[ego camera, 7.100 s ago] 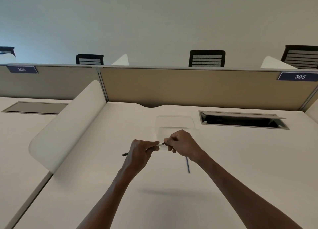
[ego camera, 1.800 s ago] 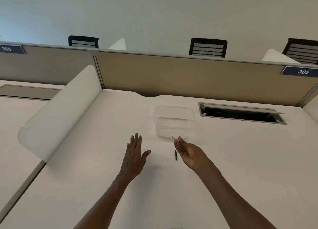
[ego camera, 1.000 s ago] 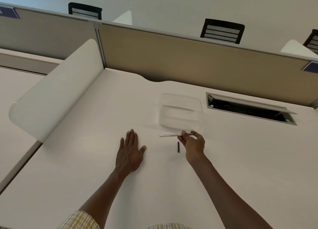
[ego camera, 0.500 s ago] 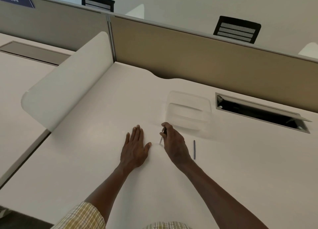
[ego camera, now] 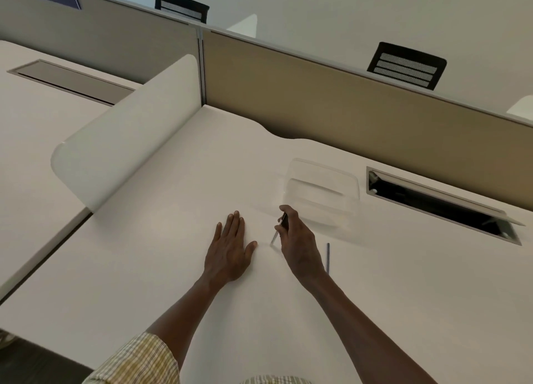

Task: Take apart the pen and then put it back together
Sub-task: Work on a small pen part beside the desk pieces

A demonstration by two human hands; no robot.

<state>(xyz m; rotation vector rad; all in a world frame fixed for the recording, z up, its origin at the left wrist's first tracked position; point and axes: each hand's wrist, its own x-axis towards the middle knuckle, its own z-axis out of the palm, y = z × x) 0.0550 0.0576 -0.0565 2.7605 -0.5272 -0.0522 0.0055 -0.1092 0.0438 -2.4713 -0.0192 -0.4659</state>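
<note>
My right hand (ego camera: 297, 243) grips a thin clear pen barrel (ego camera: 276, 233) with a dark end, tilted with its lower tip close to the white desk (ego camera: 173, 268). A thin blue-grey ink refill (ego camera: 328, 256) lies loose on the desk just right of that hand. My left hand (ego camera: 229, 251) rests flat on the desk, palm down, fingers together, holding nothing, a short way left of the barrel.
A clear plastic tray (ego camera: 321, 190) stands just beyond my right hand. An open cable slot (ego camera: 438, 204) is sunk in the desk at the right. A white curved divider (ego camera: 127, 141) rises at the left, and a tan partition (ego camera: 346, 106) closes the back.
Since 1.8 s ago my left hand went flat on the desk and stayed. My right hand carried the barrel leftward and turned it from level to steep. The view tilted and shifted.
</note>
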